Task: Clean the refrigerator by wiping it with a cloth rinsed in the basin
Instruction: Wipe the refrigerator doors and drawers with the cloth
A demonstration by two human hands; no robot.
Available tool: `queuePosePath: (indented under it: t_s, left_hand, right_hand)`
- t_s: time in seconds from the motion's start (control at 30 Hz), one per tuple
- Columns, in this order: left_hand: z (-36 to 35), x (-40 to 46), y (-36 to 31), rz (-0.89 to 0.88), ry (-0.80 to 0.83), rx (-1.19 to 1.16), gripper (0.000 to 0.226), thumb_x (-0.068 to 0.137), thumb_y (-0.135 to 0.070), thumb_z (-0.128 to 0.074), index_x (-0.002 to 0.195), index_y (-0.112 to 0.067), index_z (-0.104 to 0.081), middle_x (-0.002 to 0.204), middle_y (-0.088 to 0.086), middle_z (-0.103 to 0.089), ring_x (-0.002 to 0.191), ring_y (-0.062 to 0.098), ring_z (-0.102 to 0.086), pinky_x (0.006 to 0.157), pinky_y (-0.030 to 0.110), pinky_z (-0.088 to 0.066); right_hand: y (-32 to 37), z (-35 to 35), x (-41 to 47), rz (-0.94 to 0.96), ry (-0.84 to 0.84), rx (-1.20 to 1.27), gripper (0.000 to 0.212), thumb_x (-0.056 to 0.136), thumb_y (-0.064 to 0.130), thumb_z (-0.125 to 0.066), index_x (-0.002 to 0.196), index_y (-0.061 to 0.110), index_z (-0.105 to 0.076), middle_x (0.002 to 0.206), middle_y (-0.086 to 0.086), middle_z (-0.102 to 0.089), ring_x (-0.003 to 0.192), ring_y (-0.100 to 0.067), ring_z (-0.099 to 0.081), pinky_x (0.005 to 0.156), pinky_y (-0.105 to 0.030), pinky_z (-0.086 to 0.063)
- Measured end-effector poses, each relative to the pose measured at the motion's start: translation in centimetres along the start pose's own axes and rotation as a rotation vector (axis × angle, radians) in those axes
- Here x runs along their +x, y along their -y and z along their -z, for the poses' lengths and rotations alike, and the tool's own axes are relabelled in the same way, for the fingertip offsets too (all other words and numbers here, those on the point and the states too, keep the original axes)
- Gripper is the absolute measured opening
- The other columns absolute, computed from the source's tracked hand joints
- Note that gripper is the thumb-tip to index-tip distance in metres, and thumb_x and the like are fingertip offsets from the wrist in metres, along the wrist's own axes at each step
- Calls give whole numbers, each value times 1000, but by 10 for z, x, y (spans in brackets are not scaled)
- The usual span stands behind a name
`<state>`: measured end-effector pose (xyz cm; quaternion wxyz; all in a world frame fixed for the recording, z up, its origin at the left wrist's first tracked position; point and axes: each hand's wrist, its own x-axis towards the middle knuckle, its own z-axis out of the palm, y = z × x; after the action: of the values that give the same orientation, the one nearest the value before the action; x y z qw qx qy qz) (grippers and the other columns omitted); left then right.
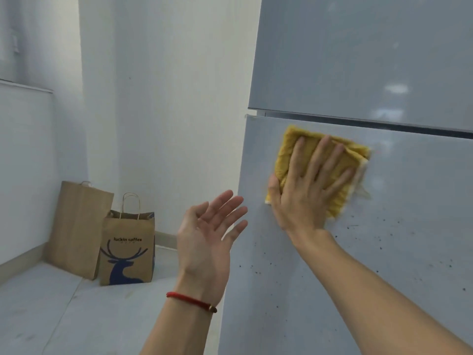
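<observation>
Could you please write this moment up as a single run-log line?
step: wiping lower fridge door | right hand: flat on yellow cloth | left hand: open, free | dark specks: remaining

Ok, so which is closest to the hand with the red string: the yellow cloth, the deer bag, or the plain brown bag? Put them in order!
From the left hand, in the head view:
1. Yellow cloth, to its right on the fridge door.
2. Deer bag, to its left on the floor.
3. Plain brown bag, farther left, by the wall.

Pale grey floor (51, 316), bearing two brown paper bags in the corner: a plain one (76, 229) leaning against the wall, a deer-printed one (127, 249) upright just beside it.
</observation>
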<state>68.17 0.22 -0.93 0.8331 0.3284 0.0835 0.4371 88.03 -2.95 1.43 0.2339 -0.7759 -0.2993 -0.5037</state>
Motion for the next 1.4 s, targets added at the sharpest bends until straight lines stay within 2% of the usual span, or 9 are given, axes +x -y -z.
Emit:
queuePosePath:
  t_s: [0.17,0.33,0.53,0.7,0.83,0.93,1.03,1.23,1.4]
  left_hand:
    - [7,0,0,-168,-29,61,43,102,-15,-35,116,8,-69,111,24,-75,109,38,-71,98,45,-53]
    - [10,-3,5,-192,-22,163,40,100,-12,-36,113,5,-70,108,22,-76,106,37,-72,91,42,-54]
    - [12,-6,14,-235,-2,408,37,101,-7,-38,113,-6,-73,107,12,-78,99,30,-72,83,39,-54]
    - [15,-6,12,-326,-17,417,38,100,0,-39,116,-8,-72,106,14,-77,96,32,-72,80,39,-53]
    - [9,-11,21,-311,51,460,34,99,-4,-45,118,-11,-73,109,13,-77,103,34,-71,83,40,-53]
    - [-3,-18,36,-312,168,539,35,94,-10,-55,123,-17,-72,116,5,-76,112,24,-70,92,41,-53]
    - [-12,-27,54,-325,309,710,45,103,-9,-51,139,-33,-61,135,-17,-66,126,-1,-59,107,31,-44]
    - [-17,-37,80,-287,507,1032,59,95,-41,-57,140,-72,-35,148,-50,-32,144,-14,-29,121,40,-28]
    - [-22,-37,98,-294,560,1088,63,87,-52,-59,141,-72,-33,151,-47,-31,146,-8,-32,121,45,-32]
  right_hand:
    - [33,-26,-26,596,56,-50,78,100,48,-41,166,20,-11,173,-16,0,159,-41,1,123,-69,1]
    - [-6,-26,-37,852,90,-93,83,95,46,-48,166,24,-11,174,-6,-2,161,-29,0,127,-60,-1]
    - [-124,0,-56,95,-3,-123,80,101,54,-39,166,18,-11,172,-18,-3,159,-41,-2,123,-69,-2]
    - [-58,0,-50,-547,-66,118,80,103,52,-33,165,10,-5,169,-28,2,156,-49,3,118,-76,-6]
    - [17,-19,-77,85,81,55,77,100,47,-39,166,21,-9,172,-18,4,158,-44,6,121,-72,1]
    - [-10,-19,-82,539,156,13,79,96,41,-50,166,26,-16,174,-8,0,160,-32,4,126,-64,-1]
    - [-84,-5,-79,717,172,-73,82,92,43,-52,165,27,-20,174,-5,-7,161,-28,-1,126,-62,-4]
    - [-260,28,-71,41,20,-185,79,101,57,-35,166,18,-12,171,-21,-7,158,-42,-3,121,-72,-5]
    - [-261,24,-63,-642,-47,86,81,100,65,-13,164,22,12,171,-15,18,158,-35,17,121,-72,2]
